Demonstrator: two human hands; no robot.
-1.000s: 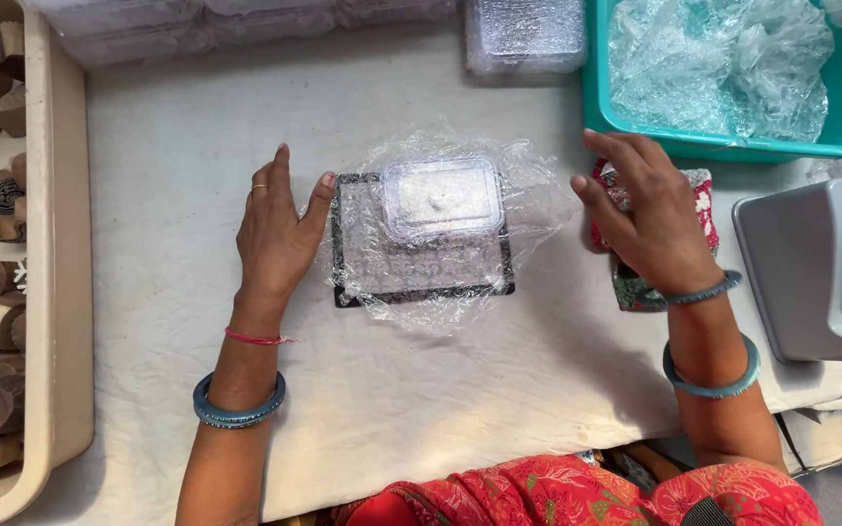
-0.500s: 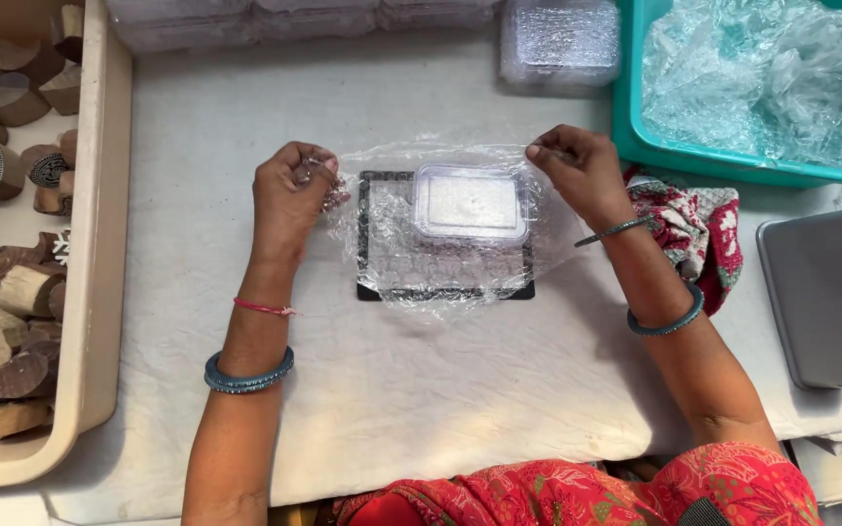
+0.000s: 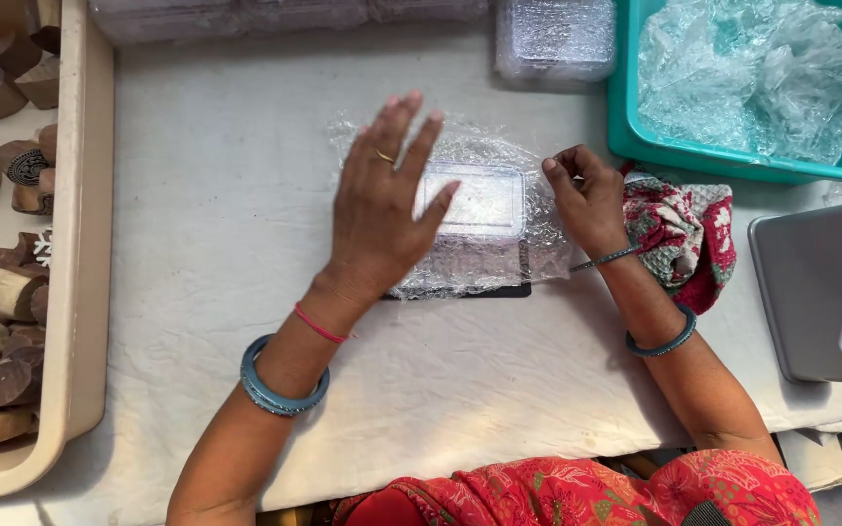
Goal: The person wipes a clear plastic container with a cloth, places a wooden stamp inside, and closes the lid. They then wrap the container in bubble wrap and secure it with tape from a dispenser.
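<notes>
**Both hands on a bubble-wrapped box at mid-table**

Head view. The small clear box (image 3: 475, 200), rectangular with rounded corners, lies at the middle of the white cloth-covered table (image 3: 197, 195), its long axis running left to right. It sits under a sheet of bubble wrap (image 3: 499, 258), on a dark flat mat (image 3: 499, 290) of which only the near edge shows.

The left hand (image 3: 382, 214) lies flat over the box's left part, fingers spread and straight, gripping nothing; the box extends to the right from under its fingertips. The right hand (image 3: 587, 200) is at the wrap's right edge, fingers curled and pinching the film. The left hand is the nearer to the box.

Box looks translucent, pale, lid on; the wrap over it is crinkled and glossy.

Around: beige tray (image 3: 85, 244) of wooden blocks at left, teal bin (image 3: 635, 146) of bubble wrap at upper right, patterned red cloth (image 3: 684, 234) just beside the right hand.
</notes>
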